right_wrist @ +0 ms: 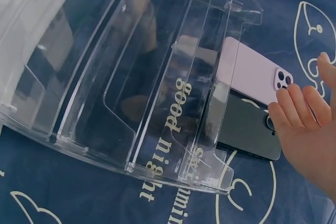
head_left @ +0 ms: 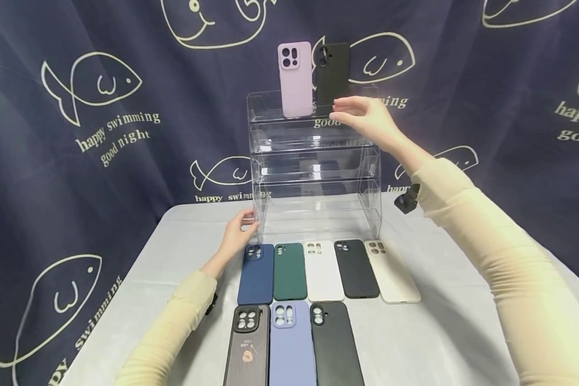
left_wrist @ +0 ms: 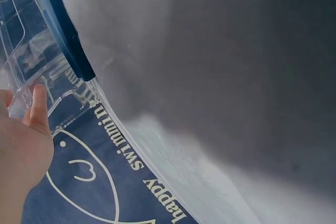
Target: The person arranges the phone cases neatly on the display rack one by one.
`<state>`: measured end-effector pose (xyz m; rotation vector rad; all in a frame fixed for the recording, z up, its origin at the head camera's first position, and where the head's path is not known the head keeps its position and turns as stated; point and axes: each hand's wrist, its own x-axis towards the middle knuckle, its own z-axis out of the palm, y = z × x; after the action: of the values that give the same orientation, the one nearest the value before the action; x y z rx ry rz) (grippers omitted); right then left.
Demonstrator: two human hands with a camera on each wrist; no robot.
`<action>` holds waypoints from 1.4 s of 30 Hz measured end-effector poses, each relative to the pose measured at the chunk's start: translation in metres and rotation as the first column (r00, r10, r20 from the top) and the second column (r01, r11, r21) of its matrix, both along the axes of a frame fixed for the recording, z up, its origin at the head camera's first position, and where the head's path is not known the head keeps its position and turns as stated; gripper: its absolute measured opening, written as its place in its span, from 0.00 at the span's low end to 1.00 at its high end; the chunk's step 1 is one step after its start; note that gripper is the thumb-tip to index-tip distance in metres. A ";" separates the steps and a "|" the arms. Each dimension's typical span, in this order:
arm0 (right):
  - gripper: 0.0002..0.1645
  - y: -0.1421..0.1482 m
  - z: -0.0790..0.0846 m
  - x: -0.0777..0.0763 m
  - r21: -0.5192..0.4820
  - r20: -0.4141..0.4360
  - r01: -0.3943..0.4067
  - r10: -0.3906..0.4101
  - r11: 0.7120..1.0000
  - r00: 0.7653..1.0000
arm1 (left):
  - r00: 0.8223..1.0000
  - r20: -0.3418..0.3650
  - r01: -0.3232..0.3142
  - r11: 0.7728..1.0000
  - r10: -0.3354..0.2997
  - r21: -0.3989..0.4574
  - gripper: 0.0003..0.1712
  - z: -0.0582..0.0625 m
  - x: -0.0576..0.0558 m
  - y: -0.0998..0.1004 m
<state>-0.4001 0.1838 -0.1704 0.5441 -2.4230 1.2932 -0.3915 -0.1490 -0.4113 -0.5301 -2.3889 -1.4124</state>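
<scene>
A clear stepped display rack (head_left: 318, 220) stands on the table. At its lower left side, my left hand (head_left: 234, 233) holds the side panel's edge; the thumb and a finger lie on either side of the clear plastic in the left wrist view. On the top tier a lilac phone case (head_left: 296, 86) and a dark green-black phone case (head_left: 332, 75) stand side by side. My right hand (head_left: 366, 118) is raised by the dark case's lower right, fingers extended and holding nothing. In the right wrist view its fingertips overlap the dark case's (right_wrist: 249, 129) camera end.
In front of the rack lies a row of phone cases: blue (head_left: 257, 276), green (head_left: 290, 273), white (head_left: 324, 273), black (head_left: 357, 271) and cream (head_left: 394, 276). Nearer are a brown patterned case (head_left: 248, 356), a periwinkle case (head_left: 293, 348) and another dark case (head_left: 336, 346). A navy curtain (head_left: 125, 214) hangs behind.
</scene>
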 end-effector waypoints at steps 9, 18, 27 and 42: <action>0.32 0.008 -0.021 0.016 0.015 0.008 -0.027 0.026 1.000 1.000 | 1.000 0.015 -0.019 1.000 0.019 -0.011 0.22 0.003 -0.003 -0.003; 0.29 0.014 -0.053 0.033 0.061 -0.009 -0.053 0.053 0.997 0.999 | 0.999 0.009 -0.030 0.999 0.031 -0.031 0.23 0.000 -0.001 -0.005; 0.29 0.028 -0.083 0.047 0.081 0.039 -0.041 0.038 0.996 0.999 | 1.000 0.008 -0.027 0.999 0.027 -0.032 0.23 -0.002 0.000 -0.002; 0.28 0.033 -0.118 0.078 0.054 0.047 -0.095 0.093 0.994 0.995 | 1.000 0.020 -0.015 1.000 0.015 -0.028 0.23 0.000 -0.003 -0.001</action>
<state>-0.3217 0.2171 -0.2883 0.6594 -2.5036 1.2905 -0.3940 -0.1499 -0.4111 -0.5063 -2.4263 -1.3866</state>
